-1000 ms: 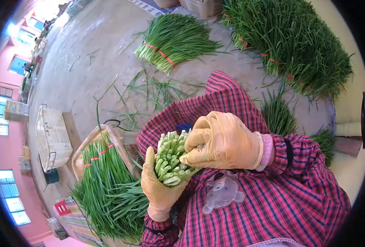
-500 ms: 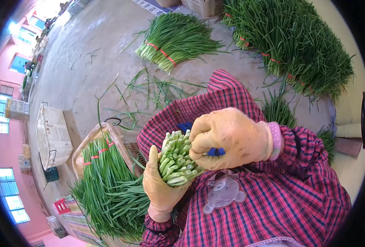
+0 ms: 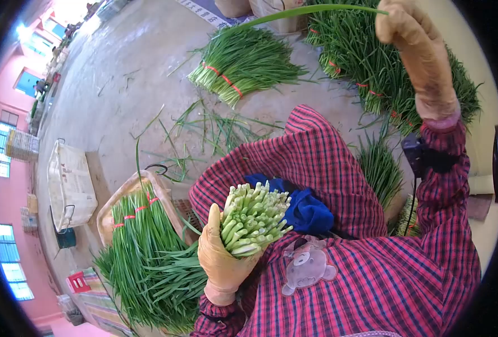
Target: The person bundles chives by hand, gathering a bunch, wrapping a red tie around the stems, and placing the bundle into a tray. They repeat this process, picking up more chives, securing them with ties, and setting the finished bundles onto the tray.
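My gloved left hand [image 3: 224,261] is wrapped round a bundle of green stalks [image 3: 253,219], their pale cut ends facing up. High at the upper right, my gloved right hand [image 3: 414,42] pinches one end of a long green leaf [image 3: 299,10], which stretches away to the left. Beside my left hand, a basket [image 3: 107,222] holds green bunches [image 3: 148,247] tied with red bands. A blue cloth [image 3: 309,212] lies in my lap, just right of the stalks.
A banded bunch [image 3: 249,64] lies on the floor [image 3: 125,106] ahead, near scattered loose leaves [image 3: 218,132]. More bunches [image 3: 361,50] are piled at the upper right. A white crate [image 3: 72,182] stands at the left, beside a dark green container [image 3: 65,238].
My right hand has moved from the stalks up to the upper right, drawing a long leaf with it. My left hand still holds the bundle, and the blue cloth is more exposed.
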